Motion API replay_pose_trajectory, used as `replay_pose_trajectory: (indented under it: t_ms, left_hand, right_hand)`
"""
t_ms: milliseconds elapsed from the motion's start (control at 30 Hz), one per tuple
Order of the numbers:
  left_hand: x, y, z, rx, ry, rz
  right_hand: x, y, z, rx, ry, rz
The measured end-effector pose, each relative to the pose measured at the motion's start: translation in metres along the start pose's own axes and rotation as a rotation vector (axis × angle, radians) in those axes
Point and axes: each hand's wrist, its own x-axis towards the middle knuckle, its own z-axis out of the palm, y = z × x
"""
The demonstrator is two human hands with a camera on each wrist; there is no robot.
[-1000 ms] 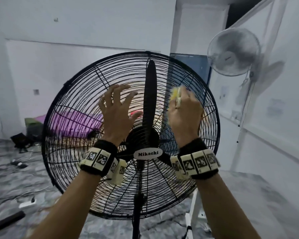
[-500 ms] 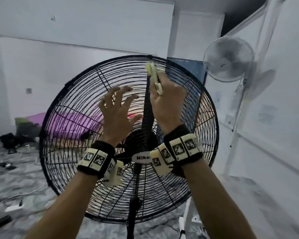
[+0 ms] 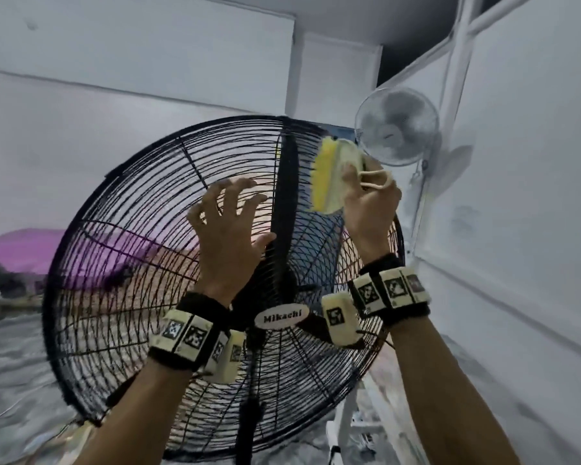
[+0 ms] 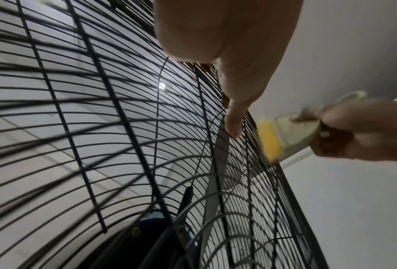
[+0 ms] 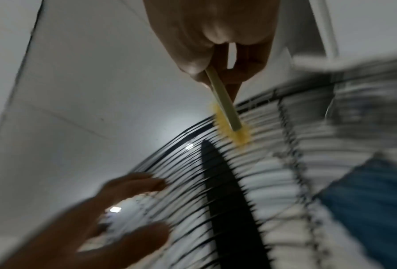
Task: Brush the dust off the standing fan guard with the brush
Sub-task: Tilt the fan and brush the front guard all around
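Observation:
The black wire fan guard (image 3: pixel 121 250) of a standing fan fills the head view, a dark blade (image 3: pixel 287 196) upright behind it. My right hand (image 3: pixel 371 203) grips a pale brush (image 3: pixel 339 176) with yellow bristles (image 3: pixel 324 176) that lie against the guard's upper right part, near the rim. In the right wrist view the brush (image 5: pixel 225 109) meets the wires (image 5: pixel 250 163), blurred. My left hand (image 3: pixel 228 229) presses spread fingers on the guard left of the blade; its fingertip (image 4: pixel 233 127) touches the wires beside the brush (image 4: pixel 292 134).
A white wall-mounted fan (image 3: pixel 396 125) hangs just right of the brush. A white partition wall (image 3: pixel 517 196) runs close along the right. A purple mattress (image 3: pixel 21 246) and clutter lie on the floor at far left. The fan's pole (image 3: pixel 249 414) drops to the floor.
My right hand has carried the brush from the top centre of the guard to its upper right part. The left hand has stayed on the wires. The head has tilted.

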Motion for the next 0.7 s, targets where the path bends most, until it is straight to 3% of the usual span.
replay_pose_trajectory:
  t_ms: [100, 233, 333, 433, 500, 600, 700]
  left_hand:
    - [0.002, 0.001, -0.001, -0.003, -0.037, -0.002]
    - [0.0, 0.008, 0.0, -0.005, -0.058, -0.017]
    - [-0.003, 0.008, 0.002, 0.029, -0.042, -0.006]
    - [-0.001, 0.006, 0.005, 0.003, -0.047, 0.001]
    - [0.0, 0.006, 0.006, -0.008, -0.056, -0.001]
    - [0.0, 0.006, 0.008, -0.041, -0.046, -0.01]
    - [0.0, 0.003, 0.006, -0.04, -0.041, 0.006]
  right_hand:
    - [0.013, 0.013, -0.009, -0.243, 0.049, 0.005]
    - [0.044, -0.005, -0.01, -0.413, -0.061, 0.13]
    - [0.074, -0.025, -0.013, -0.535, -0.06, 0.149]
    - [0.078, -0.044, 0.003, -0.583, -0.158, 0.083]
    - [0.062, -0.055, 0.026, -0.52, -0.203, -0.064]
    - [0.05, -0.058, 0.049, -0.311, -0.147, -0.192]
    - [0.061, -0.04, 0.035, -0.464, -0.076, -0.188]
